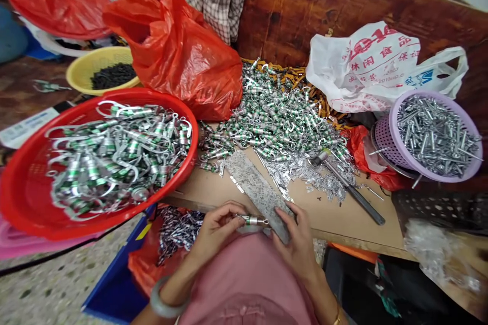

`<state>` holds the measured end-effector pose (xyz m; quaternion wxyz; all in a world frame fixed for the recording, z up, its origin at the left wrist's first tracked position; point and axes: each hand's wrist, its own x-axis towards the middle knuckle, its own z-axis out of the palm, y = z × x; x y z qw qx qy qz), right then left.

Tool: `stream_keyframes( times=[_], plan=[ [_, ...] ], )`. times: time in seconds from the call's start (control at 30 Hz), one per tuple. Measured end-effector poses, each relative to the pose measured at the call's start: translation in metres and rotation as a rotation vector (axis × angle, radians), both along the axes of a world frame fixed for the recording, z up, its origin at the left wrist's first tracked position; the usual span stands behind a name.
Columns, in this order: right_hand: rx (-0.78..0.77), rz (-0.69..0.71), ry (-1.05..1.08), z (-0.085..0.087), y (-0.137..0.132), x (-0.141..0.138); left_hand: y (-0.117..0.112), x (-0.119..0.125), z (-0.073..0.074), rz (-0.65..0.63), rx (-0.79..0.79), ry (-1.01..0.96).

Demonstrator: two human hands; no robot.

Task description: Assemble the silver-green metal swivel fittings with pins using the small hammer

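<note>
My left hand pinches a small silver metal fitting with a green band and a ring at its right end. It is held just above the near end of a speckled grey slab. My right hand grips the slab's near end, its fingers on the right edge and the thumb lower down. Beyond the slab lies a heap of similar green-banded fittings. Small flat metal plates are scattered to its right. A hammer rests across these plates.
A red basket full of hooked fittings stands left, with a yellow basket of dark pieces behind. A red plastic bag and a white bag stand at the back. On the right, a purple basket holds metal pins.
</note>
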<state>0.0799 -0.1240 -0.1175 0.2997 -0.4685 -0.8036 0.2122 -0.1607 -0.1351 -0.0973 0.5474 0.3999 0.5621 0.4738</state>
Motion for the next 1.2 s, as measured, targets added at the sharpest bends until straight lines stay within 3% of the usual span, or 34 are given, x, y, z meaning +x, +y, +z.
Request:
stream_keyframes(
  times=[0.1, 0.2, 0.3, 0.43, 0.63, 0.83, 1.0, 1.13, 1.2],
  plan=[
    [-0.147, 0.062, 0.065, 0.011, 0.012, 0.013, -0.001, 0.004, 0.002, -0.038, 0.045, -0.02],
    [-0.235, -0.068, 0.155, 0.02, 0.031, 0.033, -0.003, 0.013, 0.008, -0.087, 0.088, 0.017],
    [-0.192, -0.191, 0.022, 0.02, 0.044, 0.042, -0.005, 0.024, 0.012, -0.116, 0.12, 0.045],
    [-0.116, -0.159, -0.196, 0.012, 0.049, 0.034, -0.007, 0.034, 0.013, -0.181, 0.157, 0.066],
    [-0.095, -0.198, -0.206, 0.013, 0.051, 0.032, -0.012, 0.032, 0.01, -0.17, 0.221, 0.017],
    [-0.178, -0.236, 0.045, 0.031, 0.038, 0.028, -0.014, 0.031, 0.004, -0.103, 0.025, -0.192],
    [-0.262, -0.165, 0.263, 0.052, 0.011, 0.01, -0.009, 0.036, 0.001, -0.062, -0.088, -0.364],
    [-0.11, -0.003, 0.221, 0.053, -0.005, -0.009, -0.005, 0.048, 0.003, -0.014, -0.174, -0.557],
    [-0.04, -0.021, 0.18, 0.046, -0.007, -0.015, -0.006, 0.054, 0.006, -0.018, -0.189, -0.623]
  ],
)
